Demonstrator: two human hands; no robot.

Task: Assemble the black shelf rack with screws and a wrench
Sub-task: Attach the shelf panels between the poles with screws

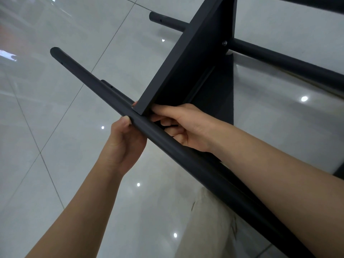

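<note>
The partly built black rack [214, 101] is held up off the tiled floor [74, 127], in the middle of the view. The near pole [186, 159], running from far left to near right, is gripped by the left hand [126, 140]. The thumb is laid over the top of the pole and the fingers are wrapped beneath, one tip showing on the far side. This grip is judged to steady the pole so that a hole in it can be brought level with the shelf panel [186, 62], whose near corner is set against the pole.

That corner is pinched by the right hand [184, 127], thumb along the lower edge and fingers curled under. Whether anything small is hidden in them cannot be told.

At the far end the panel is already fastened by a screw [224, 43] to the far pole [279, 60]. That is judged to be why the panel stands on edge, with only the near joint left to be aligned. No wrench is in view.
</note>
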